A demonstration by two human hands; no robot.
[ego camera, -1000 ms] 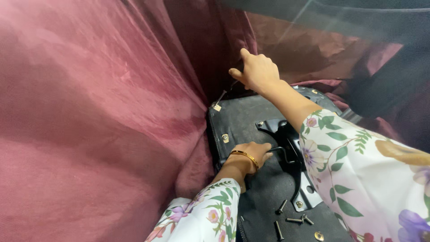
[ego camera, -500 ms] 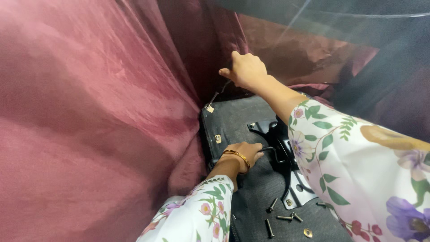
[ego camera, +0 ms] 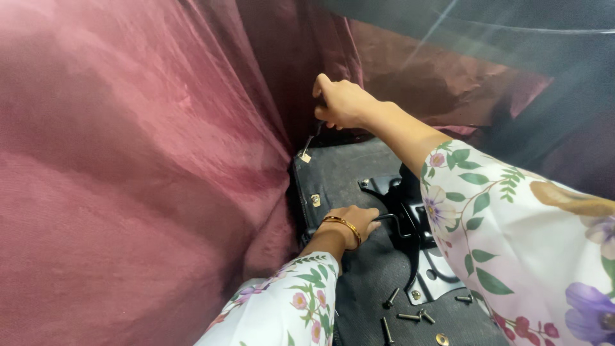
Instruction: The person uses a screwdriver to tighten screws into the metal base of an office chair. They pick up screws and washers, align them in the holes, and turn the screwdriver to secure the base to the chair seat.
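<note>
Fingers of right hand [ego camera: 343, 102] curled round a thin tool [ego camera: 309, 142] at the panel [ego camera: 339, 176] corner; left hand [ego camera: 352, 221] fisted on a lever [ego camera: 391, 219]. Panel prob stiff & heavy, best gripped by its edges; loose screws [ego camera: 407, 314] small, slippery

The single head-worn camera looked steeply down from close range toward twelve o'clock, over both forearms, at the dark seat base [ego camera: 359, 179] against maroon fabric [ego camera: 128, 160].

Dark grey padded panel [ego camera: 359, 173], laid flat

A black metal bracket [ego camera: 410, 218] is mounted on it; loose black screws [ego camera: 410, 316] are scattered nearby.
</note>
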